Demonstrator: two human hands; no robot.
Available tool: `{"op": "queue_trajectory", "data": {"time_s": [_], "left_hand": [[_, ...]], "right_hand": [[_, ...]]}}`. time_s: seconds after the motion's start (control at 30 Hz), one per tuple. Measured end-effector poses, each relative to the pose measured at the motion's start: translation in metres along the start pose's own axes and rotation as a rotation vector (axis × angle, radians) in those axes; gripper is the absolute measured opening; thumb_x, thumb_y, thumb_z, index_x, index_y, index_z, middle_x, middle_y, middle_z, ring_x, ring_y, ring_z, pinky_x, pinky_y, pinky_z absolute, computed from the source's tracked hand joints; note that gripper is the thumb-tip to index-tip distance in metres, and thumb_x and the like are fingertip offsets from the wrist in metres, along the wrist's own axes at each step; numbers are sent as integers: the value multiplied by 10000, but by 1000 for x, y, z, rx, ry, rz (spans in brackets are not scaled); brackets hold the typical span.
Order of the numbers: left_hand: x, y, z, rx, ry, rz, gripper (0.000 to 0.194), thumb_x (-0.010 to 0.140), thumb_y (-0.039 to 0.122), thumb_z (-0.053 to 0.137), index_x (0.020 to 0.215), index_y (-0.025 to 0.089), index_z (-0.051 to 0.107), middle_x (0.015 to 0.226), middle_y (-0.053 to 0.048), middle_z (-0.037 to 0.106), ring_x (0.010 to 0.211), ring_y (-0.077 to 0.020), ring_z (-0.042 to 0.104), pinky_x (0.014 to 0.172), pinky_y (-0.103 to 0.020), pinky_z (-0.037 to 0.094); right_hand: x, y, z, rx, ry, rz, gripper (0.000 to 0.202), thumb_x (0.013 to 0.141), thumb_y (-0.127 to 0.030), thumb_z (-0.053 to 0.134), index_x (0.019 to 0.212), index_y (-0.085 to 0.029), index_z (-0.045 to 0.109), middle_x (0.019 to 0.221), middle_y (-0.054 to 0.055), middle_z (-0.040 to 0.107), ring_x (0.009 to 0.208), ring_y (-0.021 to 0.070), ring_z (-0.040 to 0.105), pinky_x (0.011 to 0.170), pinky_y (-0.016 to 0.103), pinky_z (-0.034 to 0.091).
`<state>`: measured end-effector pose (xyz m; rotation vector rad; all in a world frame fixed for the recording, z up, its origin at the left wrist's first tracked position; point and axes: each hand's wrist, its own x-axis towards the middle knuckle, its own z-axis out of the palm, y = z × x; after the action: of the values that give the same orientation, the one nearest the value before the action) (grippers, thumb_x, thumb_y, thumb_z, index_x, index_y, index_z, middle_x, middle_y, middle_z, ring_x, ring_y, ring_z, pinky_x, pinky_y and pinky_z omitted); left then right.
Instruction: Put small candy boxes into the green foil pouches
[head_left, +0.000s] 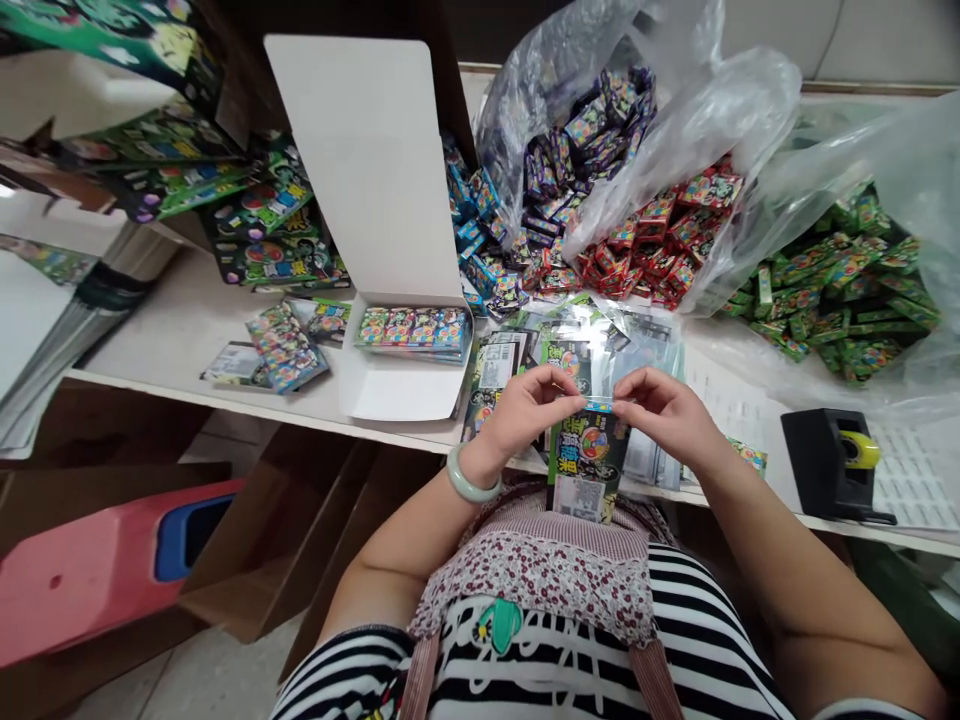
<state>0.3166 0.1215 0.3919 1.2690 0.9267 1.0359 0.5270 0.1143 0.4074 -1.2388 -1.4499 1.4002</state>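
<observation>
A dark printed packet (pixel 589 450) with a green edge hangs upright at the table's front edge, close to my body. My left hand (pixel 536 410) pinches the left end of its clear top edge between thumb and index finger. At the right end of that edge, my right hand (pixel 660 410) pinches it in the same way. A small blue strip (pixel 598 406) shows between my fingertips. Behind my hands lie more dark packets (pixel 566 350) and clear plastic sleeves (pixel 649 345). Left of my left hand, an open white box (pixel 401 392) holds a row of colourful packs (pixel 412 328).
Clear bags at the back hold purple (pixel 555 165), red (pixel 675 230) and green (pixel 855 290) small packs; blue ones (pixel 476 225) lie beside them. A black tape dispenser (pixel 817 465) stands right. Stacked printed boxes (pixel 270 225) are left, with a pink stool (pixel 82 570) below.
</observation>
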Motion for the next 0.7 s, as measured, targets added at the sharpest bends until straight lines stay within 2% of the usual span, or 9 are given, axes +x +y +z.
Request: {"op": "queue_trajectory", "data": {"time_s": [0.1, 0.2, 0.3, 0.37, 0.47, 0.57, 0.7], "left_hand": [[3, 1, 0, -1, -8, -21, 276, 730, 374, 820, 745, 169, 635, 728, -3, 640, 641, -90, 573, 597, -238, 494], [3, 2, -2, 22, -28, 21, 284, 756, 384, 801, 704, 175, 615, 706, -4, 626, 630, -93, 570, 595, -251, 499], [0, 5, -9, 94, -125, 98, 289, 836, 421, 731, 698, 191, 623, 759, -29, 657, 691, -123, 613, 648, -295, 539], [-5, 6, -15, 166, -196, 138, 239, 880, 415, 688, 767, 205, 672, 861, -55, 697, 790, -149, 654, 710, -321, 562], [-11, 3, -21, 244, -210, 191, 160, 887, 372, 689, 885, 213, 708, 958, -71, 711, 902, -169, 676, 738, -317, 568], [-14, -5, -18, 262, -149, 243, 134, 907, 332, 663, 872, 206, 689, 918, -60, 693, 866, -156, 660, 709, -298, 548], [-11, -13, -9, 301, -138, 271, 125, 928, 331, 631, 942, 220, 687, 911, -59, 673, 863, -168, 639, 740, -330, 544]], "right_hand": [[7, -3, -1, 25, -66, 74, 364, 683, -495, 823, 750, -203, 616, 742, 2, 633, 654, 131, 576, 596, 283, 498], [7, -3, -3, 31, -82, 68, 379, 669, -511, 831, 720, -203, 617, 744, 8, 643, 679, 140, 596, 618, 288, 509], [-1, -4, -6, -24, -103, -19, 359, 768, -539, 763, 726, -206, 637, 778, 29, 658, 736, 163, 627, 677, 320, 538], [-10, -2, -8, -96, -100, -111, 302, 837, -509, 717, 781, -216, 669, 846, 50, 676, 816, 186, 649, 710, 333, 549], [-22, 4, -6, -218, -19, -282, 155, 870, -391, 713, 909, -243, 689, 943, 64, 684, 887, 199, 656, 699, 326, 551], [-29, 12, 3, -313, 91, -427, 34, 912, -285, 651, 903, -254, 661, 916, 56, 676, 855, 189, 647, 715, 342, 549], [-34, 21, 12, -364, 174, -425, 67, 940, -280, 598, 903, -255, 648, 932, 69, 670, 889, 205, 643, 793, 393, 553]]}}
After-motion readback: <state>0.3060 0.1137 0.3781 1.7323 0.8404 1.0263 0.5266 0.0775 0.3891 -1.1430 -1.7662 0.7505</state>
